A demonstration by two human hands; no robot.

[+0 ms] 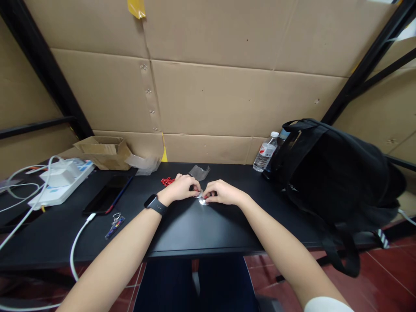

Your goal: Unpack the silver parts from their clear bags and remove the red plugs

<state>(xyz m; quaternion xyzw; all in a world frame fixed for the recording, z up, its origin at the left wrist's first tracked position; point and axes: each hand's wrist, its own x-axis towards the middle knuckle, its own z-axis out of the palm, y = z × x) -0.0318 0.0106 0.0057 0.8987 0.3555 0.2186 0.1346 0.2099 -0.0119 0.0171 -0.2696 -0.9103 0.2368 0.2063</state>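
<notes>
Left hand [182, 187]: fingers bent, thumb and fingertips pinched on a shiny disc [198, 196]. Right hand [221, 193]: likewise pinched on a silver disc [203, 202] just beside it. The 2 discs sit between the hands, over the middle of the black table [201, 232]; small red bits at the fingertips, shape unclear. Red bundle [167, 181] close behind left hand; clear plastic piece [199, 172] beyond both. Farther left: phone [105, 195], keychain [115, 226], power strip [58, 195], cardboard box [112, 160]. Farther right: water bottle [265, 151], black backpack [331, 177].
</notes>
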